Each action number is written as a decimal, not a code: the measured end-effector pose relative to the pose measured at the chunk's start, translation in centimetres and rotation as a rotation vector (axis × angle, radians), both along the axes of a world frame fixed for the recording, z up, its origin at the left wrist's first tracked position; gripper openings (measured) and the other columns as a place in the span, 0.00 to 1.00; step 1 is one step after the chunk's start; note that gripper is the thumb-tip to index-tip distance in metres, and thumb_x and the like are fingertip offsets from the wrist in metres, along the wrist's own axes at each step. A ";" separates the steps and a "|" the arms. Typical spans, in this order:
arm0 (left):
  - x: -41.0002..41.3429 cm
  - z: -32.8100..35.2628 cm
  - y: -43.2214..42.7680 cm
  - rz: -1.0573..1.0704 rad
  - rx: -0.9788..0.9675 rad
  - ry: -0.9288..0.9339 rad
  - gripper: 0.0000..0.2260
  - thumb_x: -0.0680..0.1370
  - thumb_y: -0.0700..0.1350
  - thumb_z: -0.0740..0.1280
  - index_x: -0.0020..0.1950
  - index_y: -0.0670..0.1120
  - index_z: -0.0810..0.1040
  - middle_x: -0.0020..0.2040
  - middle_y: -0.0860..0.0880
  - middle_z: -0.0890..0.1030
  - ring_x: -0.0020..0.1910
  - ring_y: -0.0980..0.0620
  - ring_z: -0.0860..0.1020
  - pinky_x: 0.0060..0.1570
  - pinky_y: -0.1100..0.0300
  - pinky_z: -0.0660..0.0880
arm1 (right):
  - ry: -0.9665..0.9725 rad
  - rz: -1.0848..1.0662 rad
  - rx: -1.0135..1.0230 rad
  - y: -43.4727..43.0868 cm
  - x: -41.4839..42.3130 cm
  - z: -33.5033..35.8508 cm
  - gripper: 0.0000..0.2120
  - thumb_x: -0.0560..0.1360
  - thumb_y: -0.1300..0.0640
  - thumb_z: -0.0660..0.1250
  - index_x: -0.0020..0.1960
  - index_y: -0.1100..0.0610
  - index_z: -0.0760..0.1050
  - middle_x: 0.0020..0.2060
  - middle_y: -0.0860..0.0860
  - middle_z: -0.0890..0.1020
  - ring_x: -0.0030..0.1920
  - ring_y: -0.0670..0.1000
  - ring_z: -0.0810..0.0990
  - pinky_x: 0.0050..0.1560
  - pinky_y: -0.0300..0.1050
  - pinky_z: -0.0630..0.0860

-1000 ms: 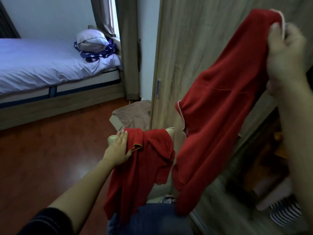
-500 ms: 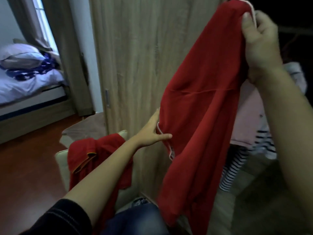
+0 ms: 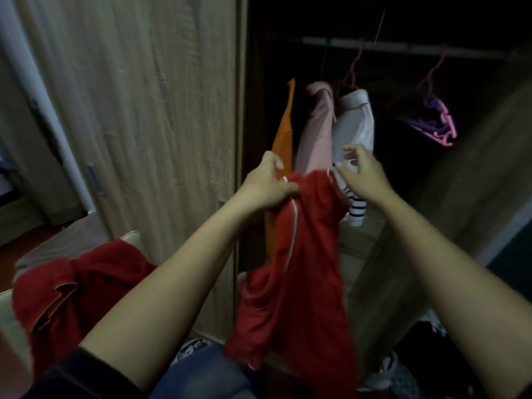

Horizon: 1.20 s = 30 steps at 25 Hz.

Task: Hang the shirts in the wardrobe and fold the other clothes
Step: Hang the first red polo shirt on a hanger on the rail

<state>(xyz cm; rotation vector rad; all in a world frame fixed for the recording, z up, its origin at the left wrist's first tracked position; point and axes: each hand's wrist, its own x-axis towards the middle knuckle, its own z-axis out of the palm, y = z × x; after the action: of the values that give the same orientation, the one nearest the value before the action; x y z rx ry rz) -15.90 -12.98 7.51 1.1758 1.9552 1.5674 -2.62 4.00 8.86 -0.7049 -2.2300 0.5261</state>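
At your far left, a second red garment (image 3: 80, 286) lies draped over a cream seat (image 3: 131, 236). The wardrobe door (image 3: 144, 110) stands just left of your left hand (image 3: 267, 182), which clenches the top edge of the red shirt (image 3: 296, 269). The shirt hangs below both hands, at the open bay. Your right hand (image 3: 362, 174) appears to pinch the shirt's white-trimmed edge, but blur limits certainty. Behind them hang an orange garment (image 3: 283, 131), a pink shirt (image 3: 316, 125) and a white shirt (image 3: 357, 119). A dark gap on the rail (image 3: 403, 48) separates these from the purple hangers (image 3: 434, 122).
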 end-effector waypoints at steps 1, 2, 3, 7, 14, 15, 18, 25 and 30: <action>1.2 0.6 1.3 0.008 0.015 -0.034 0.17 0.60 0.47 0.71 0.38 0.54 0.64 0.32 0.48 0.72 0.29 0.49 0.69 0.33 0.55 0.68 | 0.045 -0.001 -0.015 -1.0 0.5 -0.6 0.14 0.76 0.60 0.63 0.60 0.62 0.72 0.50 0.57 0.78 0.49 0.53 0.77 0.52 0.39 0.70; 2.1 0.9 2.5 0.026 0.024 -0.070 0.15 0.60 0.47 0.71 0.37 0.54 0.65 0.31 0.49 0.72 0.30 0.49 0.70 0.34 0.54 0.68 | 0.120 -0.025 -0.061 -2.0 1.2 -1.1 0.10 0.77 0.59 0.61 0.57 0.60 0.72 0.46 0.55 0.78 0.44 0.51 0.76 0.48 0.36 0.71; 2.9 1.2 3.5 0.057 0.039 -0.106 0.12 0.60 0.47 0.70 0.35 0.54 0.68 0.30 0.49 0.72 0.32 0.48 0.71 0.35 0.52 0.68 | 0.195 -0.047 -0.122 -3.2 1.9 -1.6 0.06 0.79 0.58 0.59 0.52 0.57 0.73 0.41 0.52 0.77 0.38 0.49 0.74 0.42 0.35 0.70; 4.3 2.2 5.3 0.157 0.164 -0.254 0.03 0.61 0.48 0.68 0.30 0.56 0.76 0.29 0.49 0.75 0.33 0.48 0.73 0.35 0.52 0.68 | 0.279 0.080 -0.233 -7.7 5.3 -5.3 0.12 0.74 0.40 0.57 0.43 0.48 0.66 0.36 0.46 0.74 0.32 0.43 0.73 0.38 0.43 0.71; 4.8 5.3 4.3 0.162 0.357 -0.446 0.07 0.72 0.41 0.70 0.35 0.44 0.76 0.32 0.45 0.76 0.31 0.48 0.75 0.33 0.57 0.74 | 0.052 -0.028 -0.106 -8.1 7.7 -9.9 0.21 0.71 0.66 0.66 0.53 0.53 0.57 0.47 0.45 0.73 0.50 0.51 0.80 0.49 0.44 0.75; 4.0 5.5 4.1 0.168 0.361 -0.464 0.07 0.73 0.40 0.70 0.35 0.44 0.76 0.32 0.45 0.75 0.30 0.48 0.75 0.31 0.59 0.73 | 0.077 -0.029 -0.062 -7.5 8.3 -9.8 0.18 0.71 0.68 0.65 0.52 0.54 0.60 0.46 0.45 0.74 0.48 0.50 0.80 0.48 0.45 0.76; 1.4 4.3 3.6 0.238 0.274 -0.556 0.04 0.72 0.36 0.69 0.38 0.40 0.76 0.34 0.45 0.75 0.32 0.51 0.75 0.25 0.66 0.74 | 0.077 0.040 0.123 -5.8 9.9 -7.8 0.14 0.65 0.75 0.61 0.39 0.57 0.75 0.48 0.49 0.78 0.48 0.44 0.77 0.49 0.34 0.71; -0.3 0.1 3.7 0.197 0.177 -0.614 0.05 0.74 0.35 0.68 0.40 0.40 0.74 0.37 0.46 0.76 0.30 0.56 0.79 0.28 0.69 0.77 | 0.122 -0.073 0.010 -4.5 9.0 -3.0 0.14 0.70 0.70 0.63 0.48 0.57 0.82 0.46 0.50 0.81 0.47 0.44 0.78 0.49 0.21 0.67; -1.2 -0.3 3.5 0.361 0.051 -0.286 0.06 0.69 0.46 0.69 0.42 0.47 0.83 0.23 0.55 0.80 0.43 0.52 0.82 0.54 0.54 0.78 | 0.041 0.021 0.029 -5.3 8.6 -2.3 0.19 0.65 0.68 0.69 0.55 0.57 0.77 0.50 0.48 0.75 0.51 0.43 0.76 0.50 0.21 0.66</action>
<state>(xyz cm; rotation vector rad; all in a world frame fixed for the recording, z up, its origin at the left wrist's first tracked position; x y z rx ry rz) -17.14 -9.44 7.22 0.5912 2.0181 1.8523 5.94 -1.30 6.56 -0.6509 -2.2042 0.5134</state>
